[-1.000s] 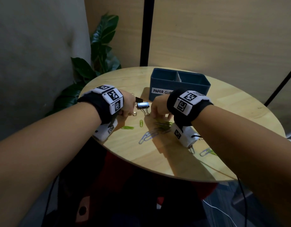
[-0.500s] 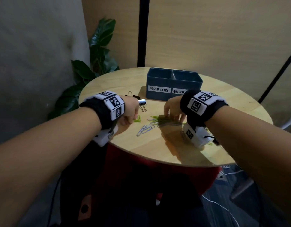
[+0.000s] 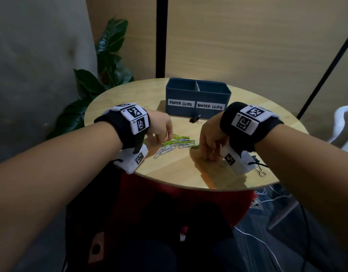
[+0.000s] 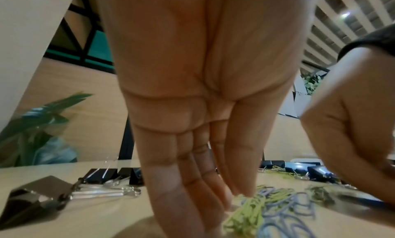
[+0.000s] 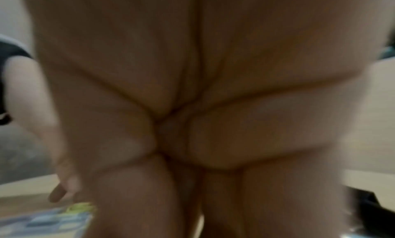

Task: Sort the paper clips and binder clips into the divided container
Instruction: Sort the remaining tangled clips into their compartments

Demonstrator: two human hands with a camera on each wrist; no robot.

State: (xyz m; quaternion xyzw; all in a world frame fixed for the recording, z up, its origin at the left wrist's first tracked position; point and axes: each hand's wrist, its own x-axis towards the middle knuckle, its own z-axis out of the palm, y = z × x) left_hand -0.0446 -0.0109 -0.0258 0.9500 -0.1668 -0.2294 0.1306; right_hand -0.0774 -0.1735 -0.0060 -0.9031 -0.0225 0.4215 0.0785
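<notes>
A blue divided container labelled PAPER CLIPS on the left and BINDER CLIPS on the right stands at the back of the round wooden table. Green and blue paper clips lie in a loose pile between my hands. My left hand points its straight fingers down onto the pile's left edge. My right hand stands at the pile's right end with its fingertips on the table; the right wrist view is blurred. A black binder clip lies in front of the container.
More black binder clips lie left of my left hand. Another clip lies by my right wrist near the table's right edge. A leafy plant stands behind the table at left, and a white chair at right.
Both hands have drawn back from the binder clip toward the near side. The scattered paper clips are now bunched into one pile between them. My right hand has shifted to the pile's right end.
</notes>
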